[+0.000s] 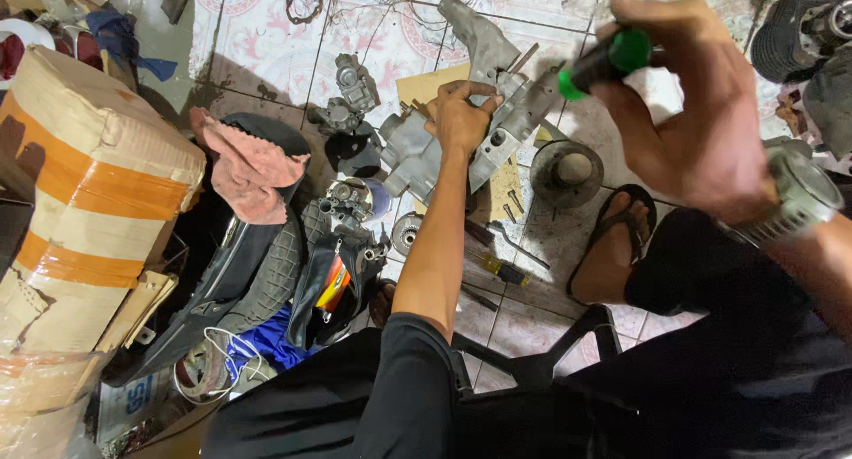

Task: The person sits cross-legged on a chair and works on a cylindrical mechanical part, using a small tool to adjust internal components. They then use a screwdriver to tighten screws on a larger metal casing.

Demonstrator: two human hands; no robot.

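Observation:
My left hand (459, 114) rests on top of a grey metal engine casing (497, 122) lying on the tiled floor, fingers curled over its edge. My right hand (688, 104) is raised close to the camera and grips a tool with a green and black handle (608, 61); the tool's shaft points down toward the casing. A metal-band wristwatch (799, 197) sits on my right wrist. My sandalled foot (612, 246) is planted just right of the casing.
A carburettor-like part (348, 97), a round metal disc (566, 170), loose bolts and a yellow-handled screwdriver (501, 268) lie around the casing. A pink rag (248, 166) drapes over black bike panels and a tyre (271, 264). A taped cardboard parcel (84, 193) stands left.

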